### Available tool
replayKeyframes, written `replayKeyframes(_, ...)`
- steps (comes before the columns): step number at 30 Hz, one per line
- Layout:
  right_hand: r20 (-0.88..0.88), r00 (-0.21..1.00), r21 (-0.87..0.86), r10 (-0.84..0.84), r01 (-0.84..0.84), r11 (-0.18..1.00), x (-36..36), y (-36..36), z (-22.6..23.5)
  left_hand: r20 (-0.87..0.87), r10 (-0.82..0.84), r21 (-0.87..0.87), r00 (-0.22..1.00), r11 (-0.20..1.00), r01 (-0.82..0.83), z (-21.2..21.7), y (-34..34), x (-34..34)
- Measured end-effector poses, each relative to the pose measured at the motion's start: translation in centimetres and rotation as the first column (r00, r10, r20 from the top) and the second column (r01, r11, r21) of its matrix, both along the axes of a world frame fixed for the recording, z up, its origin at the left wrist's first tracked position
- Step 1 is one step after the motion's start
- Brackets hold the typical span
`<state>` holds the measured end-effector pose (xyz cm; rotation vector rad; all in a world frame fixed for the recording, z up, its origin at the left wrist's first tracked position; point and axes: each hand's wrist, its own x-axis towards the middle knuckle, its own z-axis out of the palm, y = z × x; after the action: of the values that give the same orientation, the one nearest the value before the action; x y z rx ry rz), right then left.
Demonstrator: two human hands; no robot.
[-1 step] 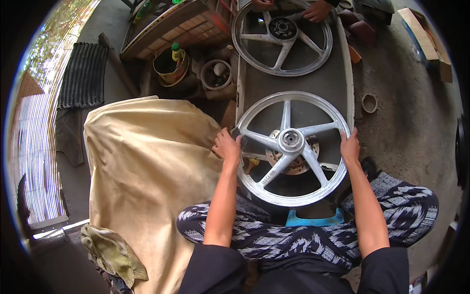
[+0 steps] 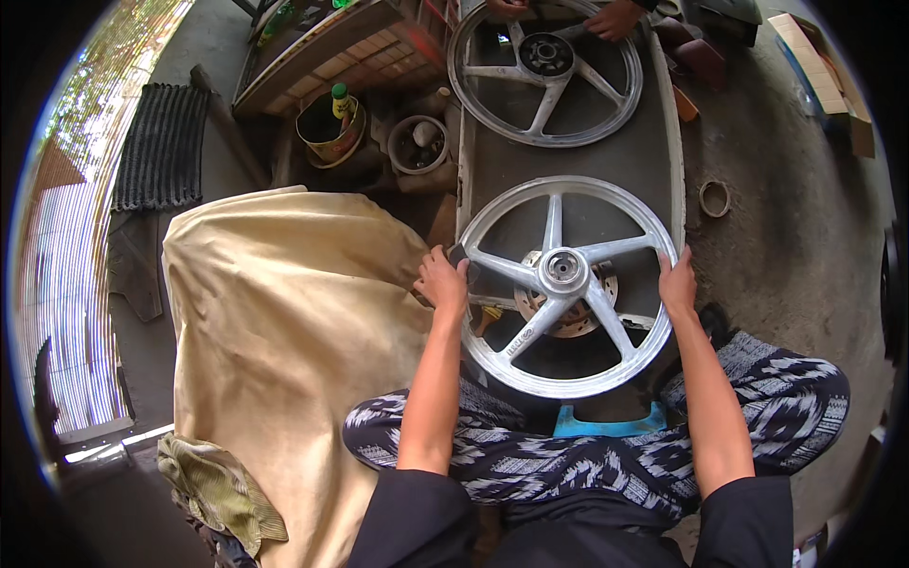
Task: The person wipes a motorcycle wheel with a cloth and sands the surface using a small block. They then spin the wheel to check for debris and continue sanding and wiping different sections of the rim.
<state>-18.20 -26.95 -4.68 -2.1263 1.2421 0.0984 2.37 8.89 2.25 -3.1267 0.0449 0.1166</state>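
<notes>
A silver-grey five-spoke motorcycle wheel (image 2: 552,327) without a tyre rests in front of me on a low bench-like frame. My left hand (image 2: 441,279) is at its left rim, fingers closed around a small dark piece (image 2: 456,255) like sandpaper, pressed against the rim. On the opposite side, my right hand (image 2: 676,281) grips the rim, thumb toward the inner side. Through the spokes a perforated brake disc (image 2: 566,319) shows beneath the wheel. At the far end of the frame lies a second spoked wheel (image 2: 554,93), with another person's hands (image 2: 615,21) on it.
A tan cloth cover (image 2: 284,284) drapes over something bulky at my left. Beyond it stand a bucket (image 2: 331,140) holding a green-capped bottle and a round pot (image 2: 418,145). A ring (image 2: 715,199) lies on the floor at right, a cardboard box (image 2: 826,80) farther off. A blue stool edge (image 2: 609,423) shows between my legs.
My left hand has shifted very slightly to the right along the rim. The wheel and my right hand stay in place.
</notes>
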Motion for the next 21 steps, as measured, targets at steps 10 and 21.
replayKeyframes(10, 0.004, 1.0, -0.027, 0.005, -0.005, 1.0, -0.4, -0.2, -0.6, -0.042, 0.013, -0.026, 0.999, 1.0, -0.014, 0.3, -0.7, 0.1)
replayKeyframes(21, 0.002, 1.0, -0.045, 0.002, -0.002, 0.999, -0.4, -0.4, -1.0, -0.062, 0.066, -0.093, 0.996, 0.993, -0.071, 0.1, -0.1, -0.3)
